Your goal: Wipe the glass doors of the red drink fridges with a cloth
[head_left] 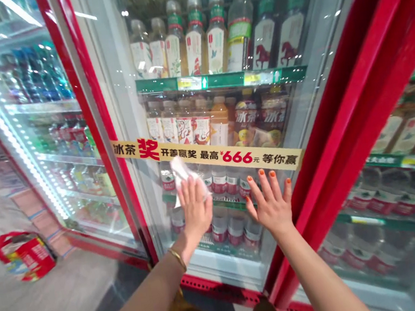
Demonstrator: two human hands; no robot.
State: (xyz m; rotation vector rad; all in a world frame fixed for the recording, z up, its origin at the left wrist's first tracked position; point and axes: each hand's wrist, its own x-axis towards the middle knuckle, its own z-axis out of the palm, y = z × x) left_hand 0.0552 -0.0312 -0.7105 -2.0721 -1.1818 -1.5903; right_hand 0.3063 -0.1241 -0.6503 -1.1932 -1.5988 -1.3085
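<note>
My left hand (194, 207) presses a crumpled white wipe (180, 171) against the glass door (118, 90) of a drinks fridge, just below a yellow sticker strip (203, 152) with red and black lettering. The wipe shows above and beside the fingers; the palm side is hidden. To the right, my right hand (274, 205) lies on the same pane with orange-nailed fingers spread, holding nothing. Its fingertips are just under the right part of the strip. Behind the glass, bottles (195, 46) stand in rows on green-edged shelves.
Red frames (348, 103) border the door. Another lit fridge with bottles (72, 132) is on the left, and one more cabinet (398, 197) is on the right. A red bag or package (26, 256) sits on the grey floor (55, 305) at far left, near stacked boxes (45, 221).
</note>
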